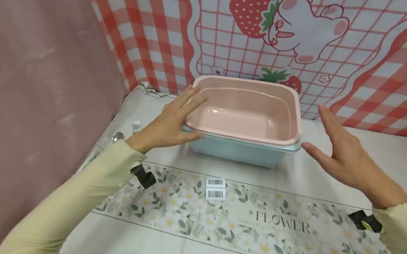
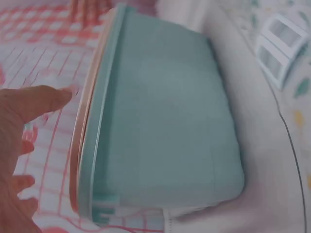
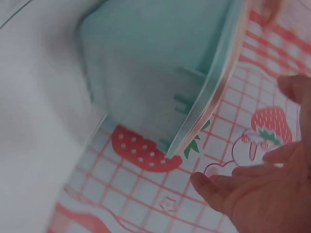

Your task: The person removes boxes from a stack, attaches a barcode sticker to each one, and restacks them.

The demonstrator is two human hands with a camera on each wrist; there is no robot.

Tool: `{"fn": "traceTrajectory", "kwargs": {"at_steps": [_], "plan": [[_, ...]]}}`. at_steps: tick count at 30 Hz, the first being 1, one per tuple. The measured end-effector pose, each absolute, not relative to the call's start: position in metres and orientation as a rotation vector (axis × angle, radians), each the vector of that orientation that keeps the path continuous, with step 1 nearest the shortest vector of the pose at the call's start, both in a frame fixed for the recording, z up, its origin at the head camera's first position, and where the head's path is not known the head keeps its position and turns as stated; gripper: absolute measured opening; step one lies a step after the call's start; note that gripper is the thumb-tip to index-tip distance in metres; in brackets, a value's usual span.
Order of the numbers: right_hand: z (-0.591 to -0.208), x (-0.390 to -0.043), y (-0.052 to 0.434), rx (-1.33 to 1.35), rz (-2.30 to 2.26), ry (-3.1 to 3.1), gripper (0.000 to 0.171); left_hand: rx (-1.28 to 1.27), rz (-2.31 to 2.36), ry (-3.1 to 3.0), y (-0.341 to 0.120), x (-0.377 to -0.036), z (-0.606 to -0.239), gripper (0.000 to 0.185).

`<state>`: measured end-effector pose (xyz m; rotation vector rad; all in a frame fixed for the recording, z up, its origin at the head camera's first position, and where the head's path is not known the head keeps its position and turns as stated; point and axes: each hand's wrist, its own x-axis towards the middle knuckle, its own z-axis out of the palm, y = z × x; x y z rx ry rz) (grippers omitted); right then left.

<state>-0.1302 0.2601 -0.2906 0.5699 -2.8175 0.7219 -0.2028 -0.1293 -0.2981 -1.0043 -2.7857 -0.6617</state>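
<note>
A pink plastic basin (image 1: 244,106) sits nested inside a light blue-green basin (image 1: 235,150) on the table. At the pair's left side is my left hand (image 1: 171,123), its fingers spread and fairly straight by the rim. The left wrist view shows its thumb (image 2: 51,100) apart from the rims, beside the blue-green basin's wall (image 2: 160,111). My right hand (image 1: 348,155) hovers off the right side with fingers extended, thumb near the rim corner. In the right wrist view a gap separates that hand (image 3: 272,194) from the stacked basins, and it holds nothing.
A fork (image 1: 136,127) and a spoon (image 1: 118,137) lie left, partly behind the left wrist. Two barcode labels (image 1: 216,188) lie on the floral band of the tablecloth (image 1: 192,219). Behind the basins hangs a red-checked cloth (image 1: 155,23); a pink curtain (image 1: 40,60) hangs at left.
</note>
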Motion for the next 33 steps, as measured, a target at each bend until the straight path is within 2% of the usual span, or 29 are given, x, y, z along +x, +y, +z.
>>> {"fn": "traceTrajectory", "kwargs": {"at_steps": [7,13,17,21,25,29,33], "plan": [[-0.303,-0.154,0.241,0.054,1.176,-2.841,0.090,-0.573,-1.137,-2.838,-0.138,-0.219,-0.319,0.117],[-0.314,-0.171,0.222,-0.106,1.320,-2.791,0.084,-0.403,-1.550,-2.807,-0.137,-0.223,-0.334,0.124],[-0.317,-0.175,0.217,-0.138,1.277,-2.772,0.070,-0.396,-1.744,-2.759,-0.133,-0.226,-0.340,0.120],[-0.317,-0.175,0.216,-0.126,1.249,-2.754,0.059,-0.528,-1.806,-2.664,-0.130,-0.230,-0.347,0.116],[-0.317,-0.176,0.216,-0.031,1.165,-2.734,0.049,-0.673,-1.861,-2.541,-0.129,-0.232,-0.353,0.114],[-0.314,-0.179,0.216,0.086,0.988,-2.745,0.040,-0.708,-1.854,-2.511,-0.130,-0.232,-0.356,0.114],[-0.312,-0.182,0.217,0.212,0.816,-2.708,0.024,-0.698,-1.871,-2.541,-0.128,-0.227,-0.348,0.114]]}}
